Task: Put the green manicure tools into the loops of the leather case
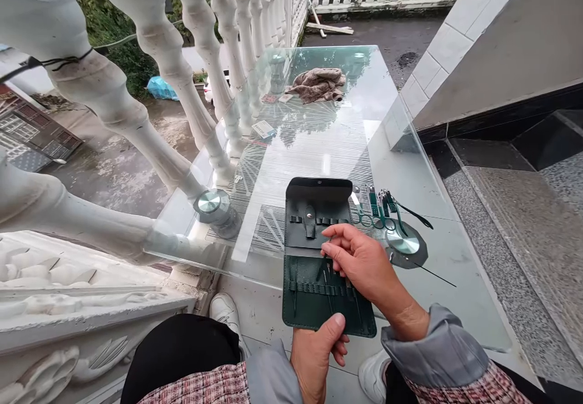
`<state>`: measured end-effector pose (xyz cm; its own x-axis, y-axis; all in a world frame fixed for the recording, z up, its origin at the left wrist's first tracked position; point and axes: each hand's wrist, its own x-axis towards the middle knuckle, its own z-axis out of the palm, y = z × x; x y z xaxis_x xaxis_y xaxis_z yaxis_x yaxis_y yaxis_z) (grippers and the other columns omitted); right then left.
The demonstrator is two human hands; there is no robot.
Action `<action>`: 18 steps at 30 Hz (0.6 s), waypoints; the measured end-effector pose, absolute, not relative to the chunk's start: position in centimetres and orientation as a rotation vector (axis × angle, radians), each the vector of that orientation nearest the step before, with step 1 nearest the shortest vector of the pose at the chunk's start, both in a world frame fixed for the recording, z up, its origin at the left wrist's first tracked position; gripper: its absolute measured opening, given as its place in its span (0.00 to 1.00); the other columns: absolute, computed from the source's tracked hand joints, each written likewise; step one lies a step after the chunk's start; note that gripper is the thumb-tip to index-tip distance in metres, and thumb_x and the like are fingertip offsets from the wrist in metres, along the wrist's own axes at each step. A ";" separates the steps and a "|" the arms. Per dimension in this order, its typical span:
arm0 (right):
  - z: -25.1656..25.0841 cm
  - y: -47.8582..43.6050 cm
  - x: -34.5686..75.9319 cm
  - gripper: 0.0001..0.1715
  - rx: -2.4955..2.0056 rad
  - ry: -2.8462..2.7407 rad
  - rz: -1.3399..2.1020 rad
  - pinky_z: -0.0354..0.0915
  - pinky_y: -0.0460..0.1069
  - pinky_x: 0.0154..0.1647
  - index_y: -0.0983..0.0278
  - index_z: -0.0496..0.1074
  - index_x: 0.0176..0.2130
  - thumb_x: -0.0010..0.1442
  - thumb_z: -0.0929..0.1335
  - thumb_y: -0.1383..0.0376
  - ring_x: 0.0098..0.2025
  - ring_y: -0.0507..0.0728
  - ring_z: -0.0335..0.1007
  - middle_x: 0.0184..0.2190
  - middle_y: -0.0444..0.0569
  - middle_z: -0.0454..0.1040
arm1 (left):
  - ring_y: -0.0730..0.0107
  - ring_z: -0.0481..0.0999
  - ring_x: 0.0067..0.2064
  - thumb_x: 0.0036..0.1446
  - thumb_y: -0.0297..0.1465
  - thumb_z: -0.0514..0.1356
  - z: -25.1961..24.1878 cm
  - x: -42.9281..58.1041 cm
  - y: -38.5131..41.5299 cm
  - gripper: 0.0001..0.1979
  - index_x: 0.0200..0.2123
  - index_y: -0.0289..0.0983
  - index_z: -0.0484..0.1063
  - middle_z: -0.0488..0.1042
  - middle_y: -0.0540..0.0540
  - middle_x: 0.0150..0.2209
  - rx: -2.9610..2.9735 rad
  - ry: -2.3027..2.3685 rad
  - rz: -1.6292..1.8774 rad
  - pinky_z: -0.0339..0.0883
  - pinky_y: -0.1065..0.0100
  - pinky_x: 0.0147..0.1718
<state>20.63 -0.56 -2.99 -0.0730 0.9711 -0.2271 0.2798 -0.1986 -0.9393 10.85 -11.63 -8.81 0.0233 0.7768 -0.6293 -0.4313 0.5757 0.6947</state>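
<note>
A dark green manicure case [294,319] lies unfolded at the near edge of the glass table, its flap raised at the far side. Underneath it, my left hand [314,349] grips the near edge, thumb on top. My right hand [364,264] is over the right half of the case, thumb and forefinger pinched on a slim dark manicure tool [322,268]; its exact kind is unclear. Several thin tools sit in the row of elastic loops. Beyond the right hand are small scissors [363,217], nail clippers [373,200] and other green-handled tools on the glass.
The glass table [401,167] reaches away from me, with a crumpled brown cloth [319,84] at its far end. A small card [263,129] is near the left side. White balusters [182,76] line the left; stone steps [514,209] rise on the right.
</note>
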 end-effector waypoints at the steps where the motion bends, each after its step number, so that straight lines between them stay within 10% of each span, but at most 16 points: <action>1: -3.1 -0.5 20.6 0.13 -1.532 -1.423 1.292 0.60 0.46 0.21 0.62 0.69 0.39 0.53 0.66 0.59 0.20 0.48 0.62 0.24 0.41 0.70 | 0.74 0.65 0.21 0.39 0.49 0.67 -8.8 10.8 -11.6 0.24 0.28 0.33 0.69 0.69 0.49 0.20 0.358 1.223 0.960 0.57 0.72 0.18; 18: -2.9 -0.3 20.6 0.10 -1.581 -1.743 1.085 0.63 0.48 0.33 0.61 0.71 0.39 0.56 0.66 0.61 0.29 0.52 0.68 0.27 0.43 0.74 | 0.73 0.65 0.21 0.40 0.45 0.67 -8.6 10.6 -11.6 0.20 0.27 0.35 0.69 0.69 0.50 0.20 0.321 1.238 0.954 0.57 0.71 0.19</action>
